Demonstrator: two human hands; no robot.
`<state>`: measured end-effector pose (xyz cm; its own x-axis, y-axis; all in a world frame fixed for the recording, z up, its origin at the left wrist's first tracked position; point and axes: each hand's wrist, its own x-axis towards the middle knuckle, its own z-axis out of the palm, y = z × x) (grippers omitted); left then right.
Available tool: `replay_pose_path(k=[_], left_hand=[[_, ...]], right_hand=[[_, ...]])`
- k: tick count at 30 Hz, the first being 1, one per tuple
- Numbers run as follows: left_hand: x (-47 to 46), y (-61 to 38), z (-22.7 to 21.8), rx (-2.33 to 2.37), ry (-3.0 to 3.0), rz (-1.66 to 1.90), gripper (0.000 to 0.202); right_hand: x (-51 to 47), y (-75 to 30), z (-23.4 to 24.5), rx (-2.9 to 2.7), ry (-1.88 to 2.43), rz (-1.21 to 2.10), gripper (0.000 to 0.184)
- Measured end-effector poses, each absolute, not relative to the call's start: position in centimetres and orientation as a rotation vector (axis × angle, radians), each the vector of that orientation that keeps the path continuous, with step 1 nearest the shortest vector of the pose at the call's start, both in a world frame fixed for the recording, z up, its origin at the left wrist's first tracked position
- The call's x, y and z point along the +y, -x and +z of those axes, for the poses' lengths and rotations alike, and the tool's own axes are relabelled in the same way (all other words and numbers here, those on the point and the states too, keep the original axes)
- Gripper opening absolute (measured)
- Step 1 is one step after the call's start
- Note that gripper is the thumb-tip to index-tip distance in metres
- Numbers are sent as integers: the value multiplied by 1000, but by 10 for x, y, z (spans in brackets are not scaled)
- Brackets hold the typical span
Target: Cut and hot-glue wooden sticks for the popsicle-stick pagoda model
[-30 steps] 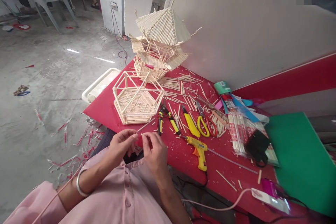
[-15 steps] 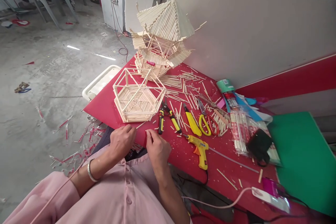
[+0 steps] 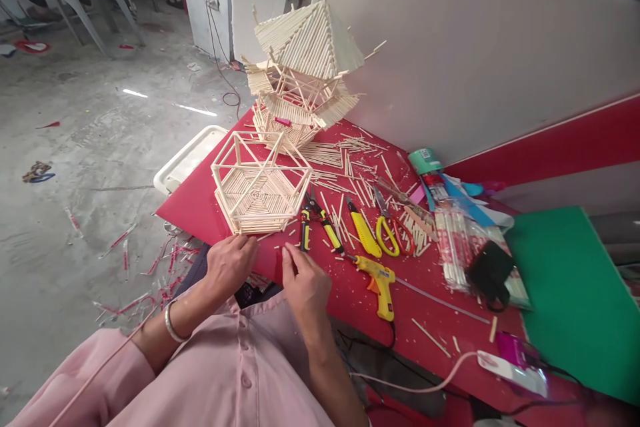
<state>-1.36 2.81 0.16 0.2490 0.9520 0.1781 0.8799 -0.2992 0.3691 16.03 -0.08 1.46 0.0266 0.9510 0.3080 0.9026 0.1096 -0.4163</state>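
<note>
My left hand point(image 3: 229, 265) rests at the near edge of the red table point(image 3: 345, 293), fingers curled and pinching the end of a thin wooden stick point(image 3: 266, 236) that points toward the hexagonal stick basket point(image 3: 260, 185). Just to its right, my right hand point(image 3: 304, 280) is closed in a pinch with the fingertips up; what they hold is too small to make out. A tall stick-built tower point(image 3: 305, 73) stands behind the basket.
Pliers point(image 3: 315, 221), a yellow utility knife point(image 3: 363, 232), scissors point(image 3: 390, 233) and a yellow glue gun point(image 3: 379, 280) lie right of my hands among loose sticks point(image 3: 350, 173). Packets of sticks point(image 3: 455, 240), a green board point(image 3: 575, 300) and a white tray point(image 3: 187, 159) border the table.
Both hands moved forward from my chest to the table edge, toward the hexagonal basket. The view shifted slightly.
</note>
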Motion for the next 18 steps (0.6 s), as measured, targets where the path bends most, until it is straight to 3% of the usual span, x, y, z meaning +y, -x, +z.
replay_pose_path(k=[7, 18], left_hand=[[24, 20, -3, 1813, -2490, 668, 29], [18, 35, 2, 1785, -2636, 657, 21]], right_hand=[[11, -182, 29, -1788, 1773, -61, 29], [-1, -171, 21, -1869, 1761, 95, 28]])
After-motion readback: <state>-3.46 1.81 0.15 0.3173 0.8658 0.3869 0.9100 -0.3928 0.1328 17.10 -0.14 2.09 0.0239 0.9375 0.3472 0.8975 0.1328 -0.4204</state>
